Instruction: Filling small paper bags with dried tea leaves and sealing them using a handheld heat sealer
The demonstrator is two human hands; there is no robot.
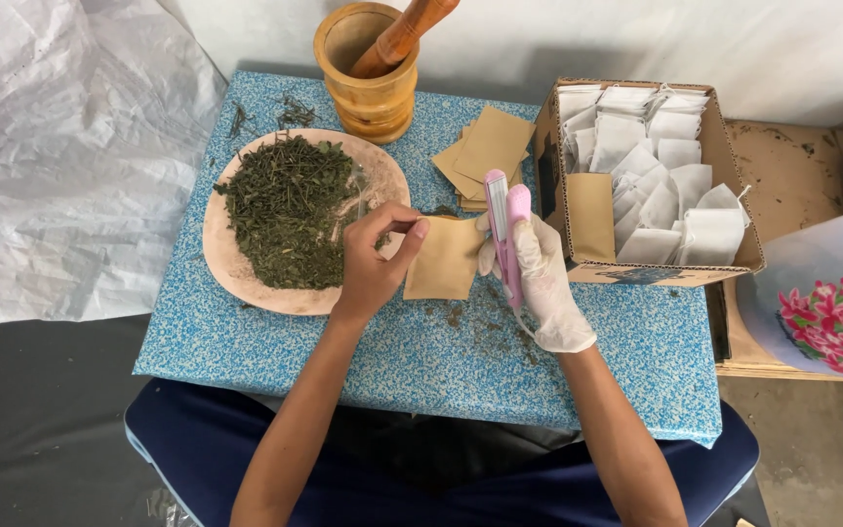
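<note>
The left hand (373, 263) is pinching the top edge of a tan paper pouch (444, 259) between thumb and fingers, holding it just above the blue speckled board (275, 356). The pouch is flat, roughly rectangular, plain and matte, its right edge meeting the pink heat sealer (505, 234). The right hand (543, 283), wearing a thin white glove, is wrapping its fingers closed around that sealer, whose two slim arms are pointing away from the person; whether they are clamping the pouch cannot be told.

Taking the pouch as the landmark: a round pinkish plate (231, 259) heaped with dried green leaves (290, 210) is lying just to its left, partly behind the left hand. A small stack of empty tan pouches (485, 146) is sitting just beyond it. Farther beyond, a wooden mortar (368, 83) is standing with a pestle (404, 34) leaning inside. To its right, past the gloved hand, a cardboard box (656, 268) is holding many white filled sachets (656, 185) and one tan pouch upright against its wall. Loose leaf crumbs (485, 332) are lying scattered just nearer than the pouch.
</note>
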